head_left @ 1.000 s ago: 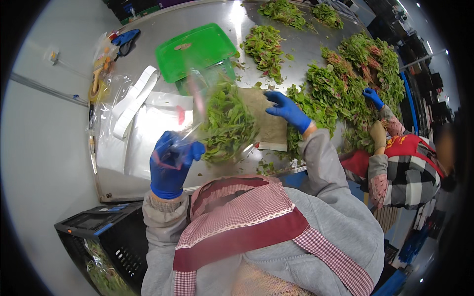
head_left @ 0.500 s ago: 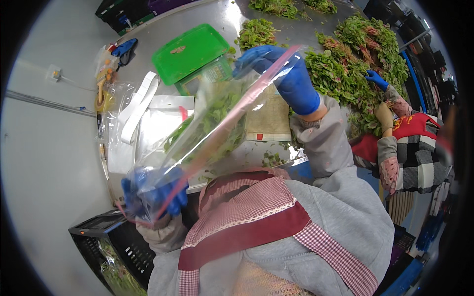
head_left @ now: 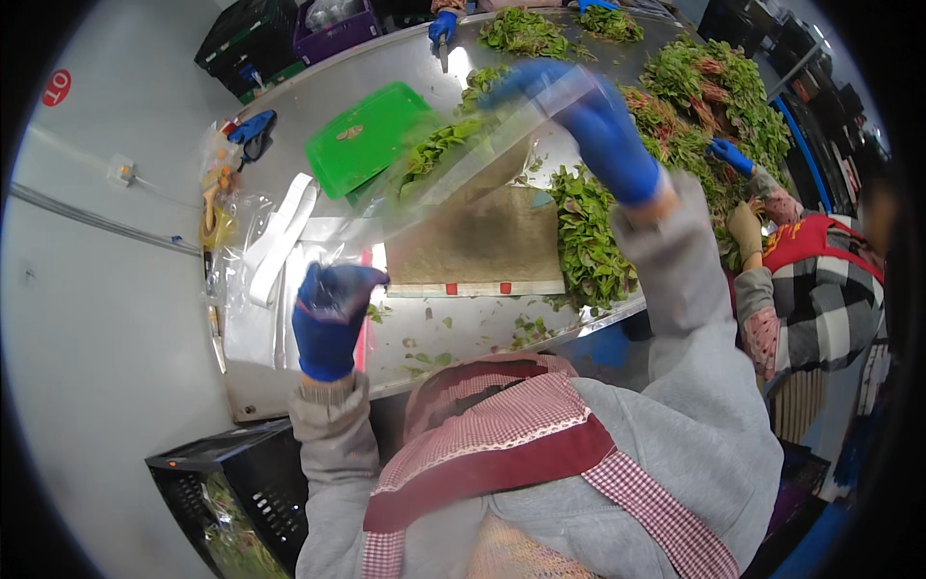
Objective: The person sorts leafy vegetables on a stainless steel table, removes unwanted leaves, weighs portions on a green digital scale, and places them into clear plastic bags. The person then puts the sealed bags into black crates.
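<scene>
A clear plastic bag (head_left: pixel 461 185) with leafy greens (head_left: pixel 434 152) inside is stretched slantwise over the table. My right hand (head_left: pixel 588 121), in a blue glove and smeared by motion, grips the bag's pale top edge at the upper right. Lower on the left, my gloved left hand (head_left: pixel 330 318) is closed, with shiny clear film at its fingers that looks like the bag's other end. Under the bag lies a brown cloth (head_left: pixel 473 246). Right of the cloth stands a bunch of red-stemmed greens (head_left: pixel 588 241).
A green-lidded tub (head_left: pixel 362 135) stands behind the bag. White straps (head_left: pixel 280 241) and clear film lie at left. More greens (head_left: pixel 723 82) are heaped at right, beside a co-worker's gloved hand (head_left: pixel 730 154). Another co-worker's hand (head_left: pixel 443 27) holds a knife across the table. A black crate (head_left: pixel 231 492) stands lower left.
My left hand has risen from beside the apron to above the table's near left. My right hand has shifted slightly up and right. The bagged greens have swung away from me, uncovering the cloth.
</scene>
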A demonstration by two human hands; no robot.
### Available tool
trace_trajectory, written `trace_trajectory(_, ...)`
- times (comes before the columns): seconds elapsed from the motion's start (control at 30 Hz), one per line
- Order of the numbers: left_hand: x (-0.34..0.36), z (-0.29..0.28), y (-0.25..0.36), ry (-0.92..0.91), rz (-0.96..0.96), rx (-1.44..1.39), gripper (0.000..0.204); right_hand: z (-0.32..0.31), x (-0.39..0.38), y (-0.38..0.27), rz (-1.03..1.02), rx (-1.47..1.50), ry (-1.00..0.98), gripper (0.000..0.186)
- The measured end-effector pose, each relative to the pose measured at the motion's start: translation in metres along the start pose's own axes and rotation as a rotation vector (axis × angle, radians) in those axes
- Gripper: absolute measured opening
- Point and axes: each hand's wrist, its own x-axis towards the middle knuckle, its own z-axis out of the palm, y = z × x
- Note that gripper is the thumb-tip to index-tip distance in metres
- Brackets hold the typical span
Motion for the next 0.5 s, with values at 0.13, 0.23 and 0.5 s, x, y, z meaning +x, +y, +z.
trace_trajectory(0.13,-0.075,0.069,-0.038,-0.065,-0.407,-1.482,0.047,0.001,-0.121,-0.012,0.202,0.074,-0.338,0.023)
trace_trajectory(0.23,-0.137,0.13,-0.089,-0.245,-0.813,-1.179,0.035,0.041,-0.212,0.022,0.529,0.082,-0.327,0.021)
trace_trajectory(0.5,-0.191,0.154,-0.159,-0.516,-0.828,-0.702,0.036,0.084,-0.298,0.002,0.593,-0.145,-0.385,0.025)
